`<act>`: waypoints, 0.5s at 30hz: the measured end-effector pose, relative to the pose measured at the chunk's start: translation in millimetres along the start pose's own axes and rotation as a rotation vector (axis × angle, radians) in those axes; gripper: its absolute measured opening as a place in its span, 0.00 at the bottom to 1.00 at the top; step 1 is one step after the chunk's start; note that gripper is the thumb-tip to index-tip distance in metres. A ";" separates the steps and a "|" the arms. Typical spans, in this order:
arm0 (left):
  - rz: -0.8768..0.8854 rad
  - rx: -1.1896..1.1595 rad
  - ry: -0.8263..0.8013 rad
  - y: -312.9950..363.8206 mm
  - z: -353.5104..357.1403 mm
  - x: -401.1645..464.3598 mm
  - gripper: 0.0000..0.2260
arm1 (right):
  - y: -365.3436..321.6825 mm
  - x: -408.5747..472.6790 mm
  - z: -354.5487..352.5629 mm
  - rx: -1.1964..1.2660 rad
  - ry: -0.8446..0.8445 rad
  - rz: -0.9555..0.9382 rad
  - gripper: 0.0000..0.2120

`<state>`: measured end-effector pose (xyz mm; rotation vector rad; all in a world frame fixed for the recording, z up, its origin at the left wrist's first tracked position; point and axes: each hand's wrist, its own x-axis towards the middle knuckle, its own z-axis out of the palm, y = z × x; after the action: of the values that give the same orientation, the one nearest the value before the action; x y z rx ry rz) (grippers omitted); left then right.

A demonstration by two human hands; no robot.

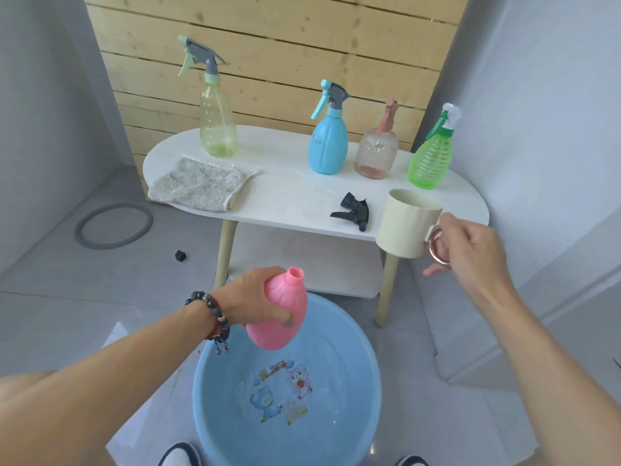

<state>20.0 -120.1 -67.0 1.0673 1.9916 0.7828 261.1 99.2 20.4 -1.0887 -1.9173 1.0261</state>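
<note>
My left hand (255, 297) grips a pink bottle (280, 314) by its shoulder, tilted, with its open neck up and no sprayer on it. It hangs over the far rim of a light blue basin (363, 375) on the floor, which holds water over cartoon pictures. My right hand (470, 243) holds a cream mug (405, 223) by its rose-gold ring handle, upright, in front of the right end of the white table (292, 200). A black trigger sprayer head (353, 211) lies on the table just left of the mug.
On the table stand a yellow-green spray bottle (216, 126), a blue one (327, 142), a ribbed pink glass one (376, 149) and a green one (431, 156); a grey cloth (198, 185) lies at its left. A grey ring (114, 225) and a small black cap (180, 255) lie on the floor.
</note>
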 end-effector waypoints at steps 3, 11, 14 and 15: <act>-0.004 -0.001 -0.004 0.9 2.6 2.7 0.22 | 5.9 31.7 -3.5 -0.028 0.072 0.037 0.25; -0.016 -0.028 -0.038 0.9 6.9 10.9 0.19 | 27.6 79.9 13.4 -0.301 0.087 0.099 0.25; -0.022 -0.050 -0.027 1.5 5.5 11.1 0.20 | 28.8 79.2 13.0 -0.556 0.177 0.108 0.27; -0.023 -0.054 -0.021 2.1 4.5 10.7 0.20 | 28.0 77.8 14.9 -0.702 0.276 0.035 0.26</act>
<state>20.4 -109.1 -71.2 1.0152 1.9512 0.8059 226.5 173.8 3.3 -1.5484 -2.0697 0.1723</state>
